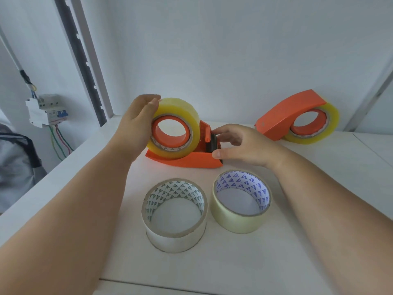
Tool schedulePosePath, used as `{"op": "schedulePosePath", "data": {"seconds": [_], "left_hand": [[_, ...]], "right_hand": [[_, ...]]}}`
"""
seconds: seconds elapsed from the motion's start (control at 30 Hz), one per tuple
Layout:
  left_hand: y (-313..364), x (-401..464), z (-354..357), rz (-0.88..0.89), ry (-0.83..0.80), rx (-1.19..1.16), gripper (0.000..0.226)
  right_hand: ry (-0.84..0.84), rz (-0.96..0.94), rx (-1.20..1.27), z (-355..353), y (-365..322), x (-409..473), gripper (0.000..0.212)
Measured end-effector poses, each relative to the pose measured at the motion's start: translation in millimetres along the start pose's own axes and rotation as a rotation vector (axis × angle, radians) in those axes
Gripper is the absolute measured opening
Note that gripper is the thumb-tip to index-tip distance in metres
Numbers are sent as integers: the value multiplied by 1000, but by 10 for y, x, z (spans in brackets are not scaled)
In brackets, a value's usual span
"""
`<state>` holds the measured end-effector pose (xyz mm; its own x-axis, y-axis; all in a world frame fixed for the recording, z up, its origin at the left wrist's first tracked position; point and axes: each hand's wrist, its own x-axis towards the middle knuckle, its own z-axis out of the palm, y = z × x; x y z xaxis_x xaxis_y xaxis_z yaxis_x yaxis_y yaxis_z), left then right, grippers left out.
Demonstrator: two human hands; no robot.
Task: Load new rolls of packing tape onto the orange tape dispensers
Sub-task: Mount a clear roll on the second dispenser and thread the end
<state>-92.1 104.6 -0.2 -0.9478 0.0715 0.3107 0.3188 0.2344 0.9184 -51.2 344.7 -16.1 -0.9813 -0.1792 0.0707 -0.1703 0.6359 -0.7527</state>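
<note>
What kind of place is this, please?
Probably a workshop or packing station, not a home: a plain white worktable, a slotted metal rack post, and an exposed circuit breaker with loose coloured wires on the wall.

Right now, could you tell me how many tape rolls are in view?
4: one on the near dispenser, one on the far dispenser, two loose in front, left and right.

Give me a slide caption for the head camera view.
Left hand grips yellow tape roll on orange dispenser; right hand at its cutter.
</note>
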Motion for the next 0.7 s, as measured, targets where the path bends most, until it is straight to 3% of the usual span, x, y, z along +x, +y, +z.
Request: {"op": "schedulePosePath", "data": {"seconds": [0.1,0.17,0.27,0.37,0.7], "left_hand": [[8,-45,-22,75,-47,18,37],[2,-82,-8,113,-68,101,36],[31,-90,37,188,12,223,44],[42,-82,72,211,98,283,42],[41,-68,114,56,190,74,41]], "right_hand": [[-6,-26,0,5,-4,15,51],[-24,-15,2,26,4,22,61],[-43,-9,22,93,15,29,80],[-10,-12,1,110,19,57,73],[-15,20,24,100,50,104,75]]}}
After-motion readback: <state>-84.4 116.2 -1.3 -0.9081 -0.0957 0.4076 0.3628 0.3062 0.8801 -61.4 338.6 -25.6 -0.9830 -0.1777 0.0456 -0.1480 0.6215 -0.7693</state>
